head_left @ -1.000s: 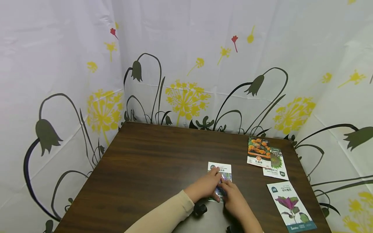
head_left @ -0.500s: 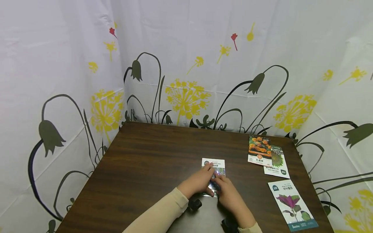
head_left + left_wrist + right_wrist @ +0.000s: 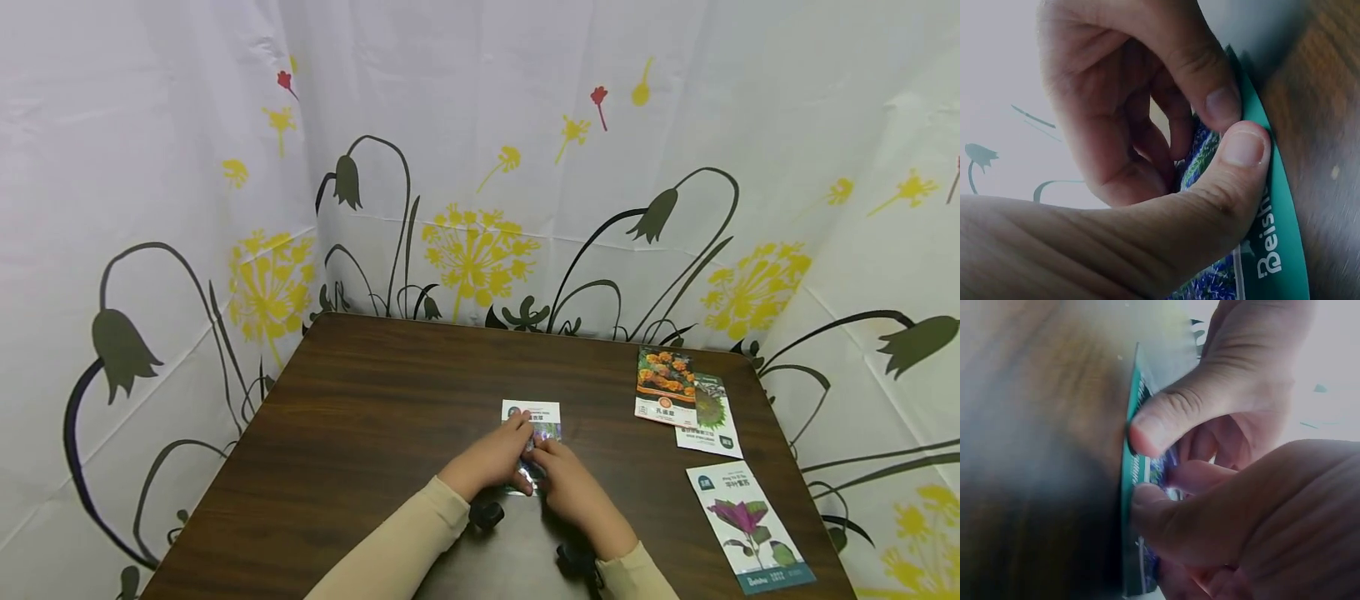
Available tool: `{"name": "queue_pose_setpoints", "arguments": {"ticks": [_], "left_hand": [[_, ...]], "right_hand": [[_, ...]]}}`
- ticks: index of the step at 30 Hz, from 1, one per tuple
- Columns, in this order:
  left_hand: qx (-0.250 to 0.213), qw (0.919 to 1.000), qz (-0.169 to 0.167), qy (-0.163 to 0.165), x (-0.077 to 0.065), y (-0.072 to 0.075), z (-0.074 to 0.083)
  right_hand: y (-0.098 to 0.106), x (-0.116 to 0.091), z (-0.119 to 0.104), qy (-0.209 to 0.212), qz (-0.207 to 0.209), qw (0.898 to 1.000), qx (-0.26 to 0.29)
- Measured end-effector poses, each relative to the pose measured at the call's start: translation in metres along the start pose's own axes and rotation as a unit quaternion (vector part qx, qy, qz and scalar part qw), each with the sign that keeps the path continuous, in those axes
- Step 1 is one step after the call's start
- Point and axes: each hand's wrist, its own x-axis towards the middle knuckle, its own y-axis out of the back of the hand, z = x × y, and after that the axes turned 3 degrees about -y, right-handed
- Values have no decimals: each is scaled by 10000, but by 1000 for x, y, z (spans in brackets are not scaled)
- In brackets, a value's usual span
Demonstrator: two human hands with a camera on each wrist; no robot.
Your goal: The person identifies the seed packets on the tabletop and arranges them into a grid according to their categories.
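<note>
A lavender seed packet [image 3: 543, 409] with a white top lies on the brown table [image 3: 360, 433], in front of the person. My left hand [image 3: 487, 462] and right hand [image 3: 577, 487] meet over it, covering much of its front. In the left wrist view both thumbs press side by side along the teal band [image 3: 1288, 250] of the packet, and the other fingers bend over its purple and green picture. From the right wrist, the packet [image 3: 1138, 562] appears almost edge-on, held by thumb and fingers of both hands. The fingertips' exact contact is partly hidden.
At the right stand out an orange marigold packet [image 3: 666, 387], overlapping a green-pictured packet [image 3: 718, 425], and a purple-leaf packet [image 3: 750, 529] nearer the front. Small black wrist devices [image 3: 486, 515] sit under the wrists. A flowered white curtain [image 3: 465, 125] borders the table's back.
Both hands and the lavender packet have slid left and slightly away from the person across the table. The three packets at the right stay in place.
</note>
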Motion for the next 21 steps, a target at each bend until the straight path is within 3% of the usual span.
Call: {"name": "queue_pose_setpoints", "arguments": {"ticks": [8,15,21], "left_hand": [[-327,9993,-78,143,-2,9,-17],[-657,9974,-117,256,-5,17,-35],[-706,9954,-316,572,-5,28,-37]], "right_hand": [[0,19,-10,-390,-739,9963,176],[-12,36,-15,-323,-733,9967,-110],[-18,49,-18,-186,-556,9980,-245]]}}
